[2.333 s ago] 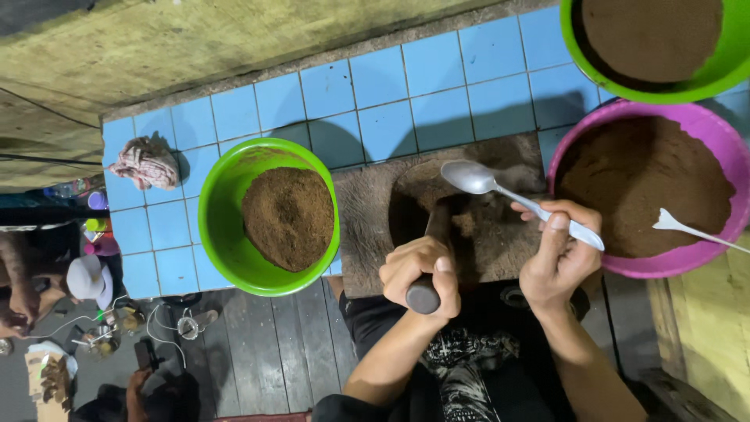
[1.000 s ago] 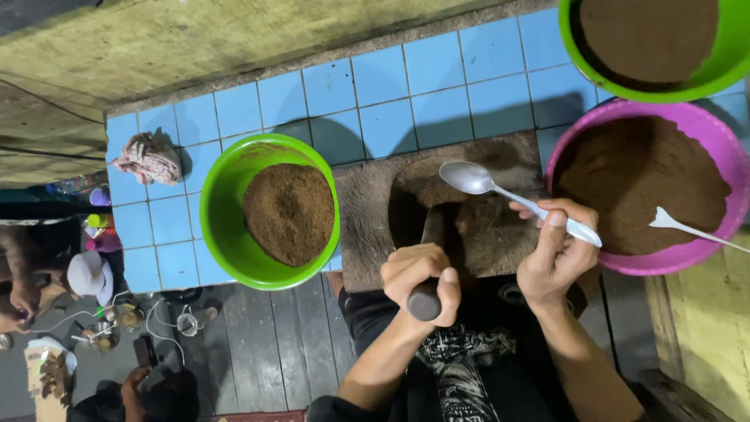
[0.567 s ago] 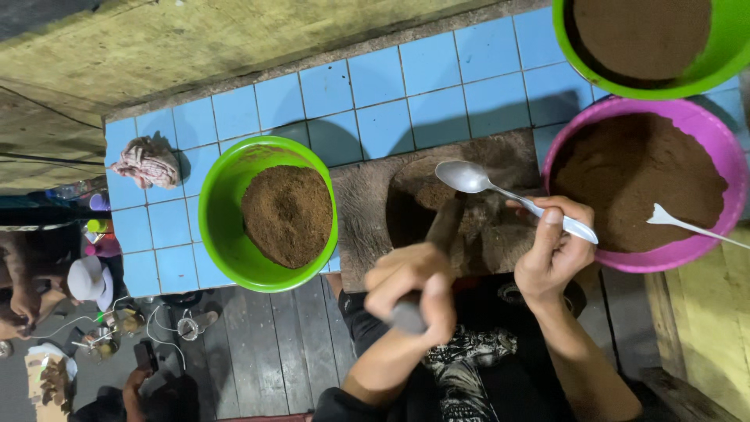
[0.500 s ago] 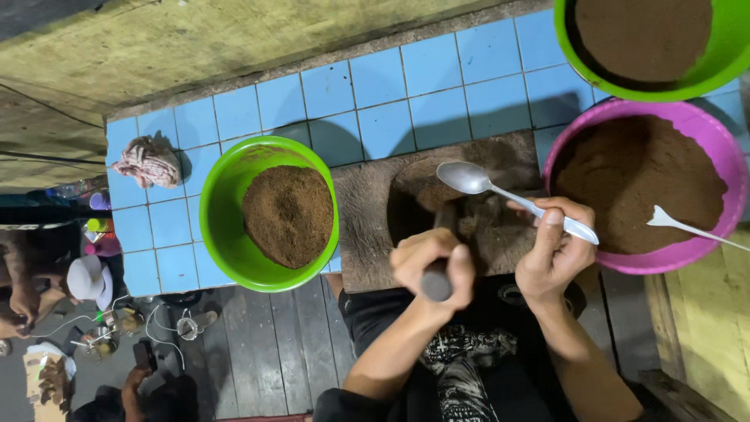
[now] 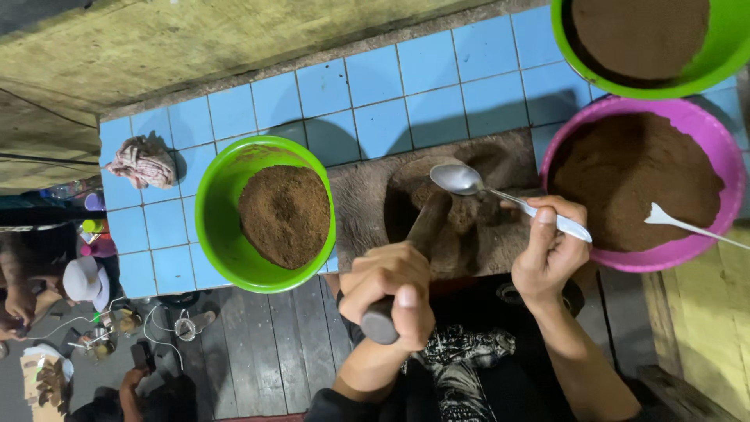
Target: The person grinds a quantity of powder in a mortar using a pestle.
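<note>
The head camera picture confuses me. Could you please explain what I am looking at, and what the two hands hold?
The camera sits on a person's head and looks straight down. The left hand grips a dark pestle that reaches into a stone mortar. The right hand holds a metal spoon over the mortar. On the blue tiled counter stand a green bowl and a pink bowl, both with brown powder. A white spoon rests in the pink bowl. Another green bowl is at the top right.

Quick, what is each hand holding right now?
Left hand: closed around the dark pestle.
Right hand: closed on the metal spoon.
</note>
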